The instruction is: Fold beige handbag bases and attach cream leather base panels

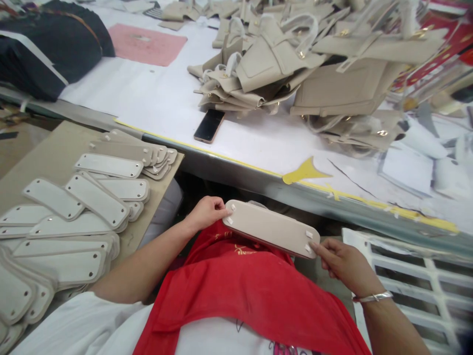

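Between my two hands, over my lap, I hold a long beige bag base panel (273, 224) with rounded ends. Small white tabs stick up near both of its ends. My left hand (207, 213) pinches its left end with thumb and fingers. At the opposite end, my right hand (338, 259) grips the lower corner, thumb near a white tab. A dark gap lies behind the panel, under the table edge. To my left, similar panels (70, 264) are heaped on a board (158, 195); many show pale faces with small dark studs at the corners.
Beige handbag pieces (269, 59) are piled across the white table (158, 98). A phone (209, 125) and a yellow scrap (305, 171) lie near its edge. A white slatted rack (410, 276) stands at right. A black covered bundle (55, 44) and a pink sheet (148, 44) are at upper left.
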A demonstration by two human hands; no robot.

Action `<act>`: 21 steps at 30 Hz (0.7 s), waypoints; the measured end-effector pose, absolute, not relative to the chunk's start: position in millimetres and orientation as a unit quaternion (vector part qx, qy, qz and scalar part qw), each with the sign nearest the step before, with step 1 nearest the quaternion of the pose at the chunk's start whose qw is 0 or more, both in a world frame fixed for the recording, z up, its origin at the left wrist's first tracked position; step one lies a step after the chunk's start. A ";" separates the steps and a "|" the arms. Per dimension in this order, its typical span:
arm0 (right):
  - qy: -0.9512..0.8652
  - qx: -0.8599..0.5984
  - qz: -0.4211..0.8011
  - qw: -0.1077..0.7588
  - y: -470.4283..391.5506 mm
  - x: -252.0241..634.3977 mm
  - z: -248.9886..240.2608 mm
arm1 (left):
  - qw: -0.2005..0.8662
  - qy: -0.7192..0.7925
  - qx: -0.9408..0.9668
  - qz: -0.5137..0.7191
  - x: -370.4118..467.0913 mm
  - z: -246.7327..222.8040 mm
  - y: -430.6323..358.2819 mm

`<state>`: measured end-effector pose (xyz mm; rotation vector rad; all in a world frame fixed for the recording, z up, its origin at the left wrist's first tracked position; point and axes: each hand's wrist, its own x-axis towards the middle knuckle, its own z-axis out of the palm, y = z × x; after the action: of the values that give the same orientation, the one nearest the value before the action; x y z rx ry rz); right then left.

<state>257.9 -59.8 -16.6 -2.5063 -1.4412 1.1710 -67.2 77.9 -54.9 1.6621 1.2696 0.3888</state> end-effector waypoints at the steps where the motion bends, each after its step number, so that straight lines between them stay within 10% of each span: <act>1: -0.484 -0.811 0.327 -0.019 -58.6 256.3 -12.7 | 0.474 0.521 0.692 0.157 -67.5 -55.6 77.8; 6: -0.664 -0.743 0.076 0.035 -32.7 208.9 1.8 | 0.433 0.521 0.721 0.145 -68.8 -58.6 76.8; 21: -0.796 -0.580 0.151 0.078 30.9 112.9 -41.0 | 0.500 0.526 0.664 0.181 -70.2 -60.7 78.0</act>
<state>112.9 30.9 -41.0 -1.7376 -2.3838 0.4531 -70.2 78.0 -60.7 1.6058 1.2725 0.4369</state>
